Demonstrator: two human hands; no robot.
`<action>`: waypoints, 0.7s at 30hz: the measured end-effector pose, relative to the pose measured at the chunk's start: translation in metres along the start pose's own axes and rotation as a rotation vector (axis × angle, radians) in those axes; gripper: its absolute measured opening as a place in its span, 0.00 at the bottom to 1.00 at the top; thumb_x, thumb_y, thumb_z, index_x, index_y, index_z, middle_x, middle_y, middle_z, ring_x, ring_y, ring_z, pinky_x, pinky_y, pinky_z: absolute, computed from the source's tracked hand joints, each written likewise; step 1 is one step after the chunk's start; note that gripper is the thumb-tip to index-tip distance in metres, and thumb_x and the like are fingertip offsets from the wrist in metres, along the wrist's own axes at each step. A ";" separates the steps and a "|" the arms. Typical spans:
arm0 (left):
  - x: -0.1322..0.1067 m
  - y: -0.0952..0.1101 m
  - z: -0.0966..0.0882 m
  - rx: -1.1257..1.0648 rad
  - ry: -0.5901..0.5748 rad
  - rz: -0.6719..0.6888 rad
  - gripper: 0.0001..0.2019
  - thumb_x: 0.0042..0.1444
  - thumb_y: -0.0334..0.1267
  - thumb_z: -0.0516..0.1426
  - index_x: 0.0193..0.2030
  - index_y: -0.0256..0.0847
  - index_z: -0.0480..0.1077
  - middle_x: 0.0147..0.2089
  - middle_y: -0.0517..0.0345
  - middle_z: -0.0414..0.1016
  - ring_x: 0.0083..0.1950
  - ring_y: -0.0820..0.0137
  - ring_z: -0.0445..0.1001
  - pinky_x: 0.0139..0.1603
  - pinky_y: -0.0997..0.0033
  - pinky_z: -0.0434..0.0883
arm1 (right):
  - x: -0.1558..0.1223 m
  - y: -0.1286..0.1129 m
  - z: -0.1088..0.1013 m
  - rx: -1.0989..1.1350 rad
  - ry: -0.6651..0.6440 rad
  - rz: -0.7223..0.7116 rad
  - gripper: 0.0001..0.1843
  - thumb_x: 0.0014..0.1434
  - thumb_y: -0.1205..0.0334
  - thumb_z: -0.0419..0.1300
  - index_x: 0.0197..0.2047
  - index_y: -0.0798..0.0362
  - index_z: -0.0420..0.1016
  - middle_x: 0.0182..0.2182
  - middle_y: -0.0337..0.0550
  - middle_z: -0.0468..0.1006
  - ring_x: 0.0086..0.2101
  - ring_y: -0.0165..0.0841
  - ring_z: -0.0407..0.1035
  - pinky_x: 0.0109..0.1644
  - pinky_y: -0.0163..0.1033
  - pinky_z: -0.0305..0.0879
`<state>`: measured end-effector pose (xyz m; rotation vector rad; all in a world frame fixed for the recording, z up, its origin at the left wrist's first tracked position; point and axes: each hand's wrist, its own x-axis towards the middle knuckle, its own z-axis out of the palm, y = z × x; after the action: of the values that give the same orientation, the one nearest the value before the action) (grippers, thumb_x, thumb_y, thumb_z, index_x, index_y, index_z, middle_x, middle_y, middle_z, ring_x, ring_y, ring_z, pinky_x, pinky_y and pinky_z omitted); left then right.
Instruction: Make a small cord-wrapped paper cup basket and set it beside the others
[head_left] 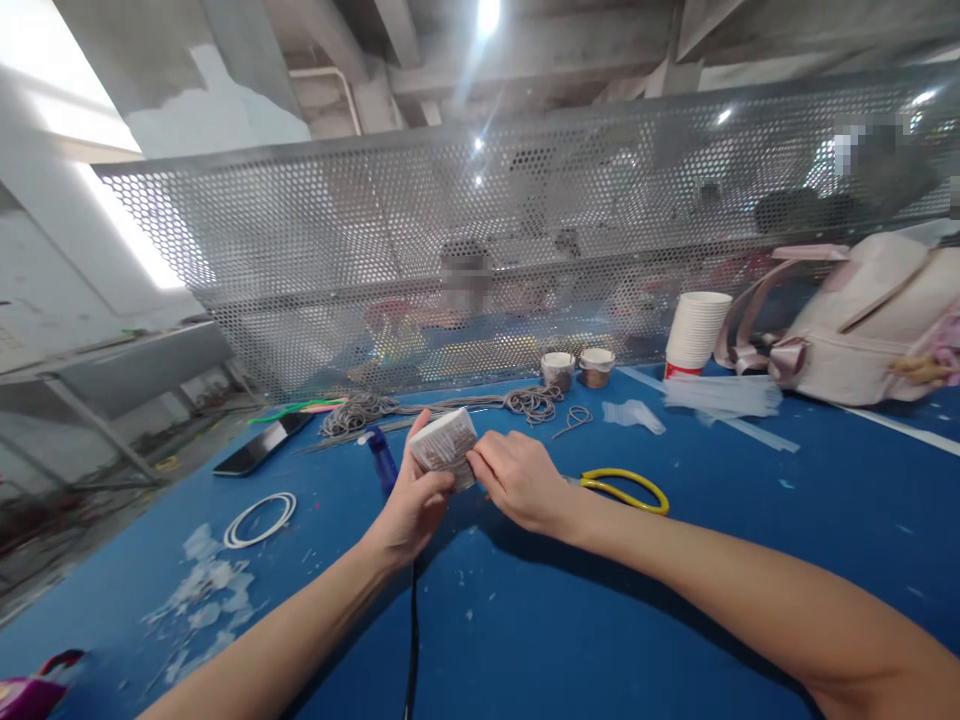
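My left hand (pixel 411 500) is closed round a small grey-white packet (pixel 444 445) with fine print, held just above the blue table (pixel 675 560). My right hand (pixel 517 482) pinches the packet's right edge with its fingertips. A blue bottle (pixel 382 458) lies right behind my left hand. Scissors with yellow handles (pixel 626 488) rest on the table just right of my right wrist.
A black phone (pixel 259 447), a white ring (pixel 260 518), coils of grey cord (pixel 360 410), two small cups (pixel 577 368), a stack of paper cups (pixel 694 335), clear plastic strips (pixel 720 395) and a pink bag (pixel 862 320) lie around. A perforated metal screen (pixel 525 220) closes the far edge; people sit beyond it.
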<state>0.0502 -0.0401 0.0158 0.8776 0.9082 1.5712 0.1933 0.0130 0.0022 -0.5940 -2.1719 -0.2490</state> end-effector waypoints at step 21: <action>0.009 -0.012 -0.005 0.098 -0.046 0.059 0.27 0.36 0.31 0.68 0.47 0.42 0.70 0.48 0.53 0.76 0.50 0.62 0.73 0.50 0.66 0.69 | 0.007 0.014 0.008 0.867 -0.002 0.643 0.31 0.54 0.50 0.62 0.57 0.52 0.59 0.55 0.55 0.65 0.53 0.40 0.62 0.48 0.45 0.67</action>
<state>0.0493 -0.0302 0.0035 1.0143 0.9397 1.5609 0.1908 0.0311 0.0025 -0.7152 -1.7325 0.9784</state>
